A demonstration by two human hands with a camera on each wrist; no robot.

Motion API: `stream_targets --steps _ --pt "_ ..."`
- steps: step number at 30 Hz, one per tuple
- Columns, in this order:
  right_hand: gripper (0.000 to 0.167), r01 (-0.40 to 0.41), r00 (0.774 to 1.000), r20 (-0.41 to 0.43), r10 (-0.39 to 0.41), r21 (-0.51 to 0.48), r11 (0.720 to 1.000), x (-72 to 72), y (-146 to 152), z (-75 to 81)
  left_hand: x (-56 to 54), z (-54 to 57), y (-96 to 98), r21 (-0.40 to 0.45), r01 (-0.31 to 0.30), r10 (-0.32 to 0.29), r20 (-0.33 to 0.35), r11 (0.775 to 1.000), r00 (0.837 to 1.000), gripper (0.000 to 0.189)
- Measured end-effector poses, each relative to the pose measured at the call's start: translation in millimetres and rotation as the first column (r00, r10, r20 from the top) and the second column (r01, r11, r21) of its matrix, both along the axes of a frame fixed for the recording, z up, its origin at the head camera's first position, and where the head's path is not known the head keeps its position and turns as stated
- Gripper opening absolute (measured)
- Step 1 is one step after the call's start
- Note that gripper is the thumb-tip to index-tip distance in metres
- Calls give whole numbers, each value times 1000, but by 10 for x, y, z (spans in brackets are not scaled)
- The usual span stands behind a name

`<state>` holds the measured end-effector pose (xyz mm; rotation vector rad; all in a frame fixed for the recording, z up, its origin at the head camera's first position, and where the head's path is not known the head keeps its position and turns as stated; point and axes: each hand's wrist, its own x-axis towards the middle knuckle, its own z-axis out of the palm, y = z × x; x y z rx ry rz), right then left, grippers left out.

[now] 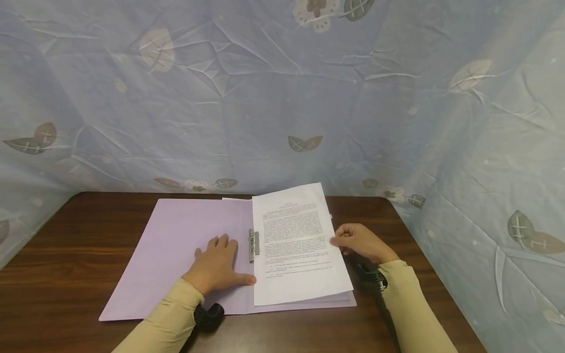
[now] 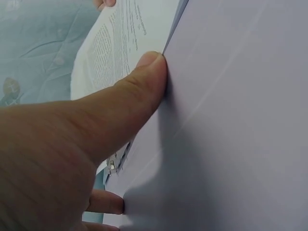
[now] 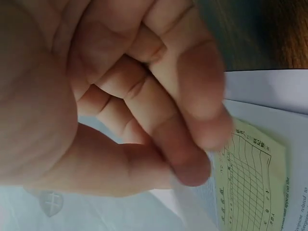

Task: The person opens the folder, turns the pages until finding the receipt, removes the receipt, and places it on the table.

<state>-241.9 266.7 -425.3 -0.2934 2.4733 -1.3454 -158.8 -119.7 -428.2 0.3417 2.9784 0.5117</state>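
Observation:
A lavender folder (image 1: 185, 245) lies opened flat, with a metal clip (image 1: 252, 245) along its spine. Over its right half is a printed sheet (image 1: 295, 245), its right side lifted off the papers below. My right hand (image 1: 364, 242) pinches that sheet's right edge between thumb and fingers. Spread on the folder's left half, my left hand (image 1: 218, 267) points its thumb (image 2: 151, 65) at the sheet's left edge. Under the raised sheet, the right wrist view reveals a yellow-green slip (image 3: 255, 178) printed with a grid, lying on another printed page.
The folder lies on a dark brown wooden table (image 1: 57, 245). Pale blue cloth (image 1: 265, 98) with leaf patterns hangs behind the table and along its right side. Each wrist bears a black strap (image 1: 208, 316).

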Motion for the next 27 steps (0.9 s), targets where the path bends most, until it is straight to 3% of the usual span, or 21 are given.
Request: stream_targets --steps 16,27 --pt "13 16 1000 2 -16 -15 1000 -25 10 -65 -30 112 -114 -33 47 -45 59 998 997 105" --pt "13 81 997 18 -81 -3 997 -44 41 -72 -133 102 -319 20 78 -80 105 997 991 78"
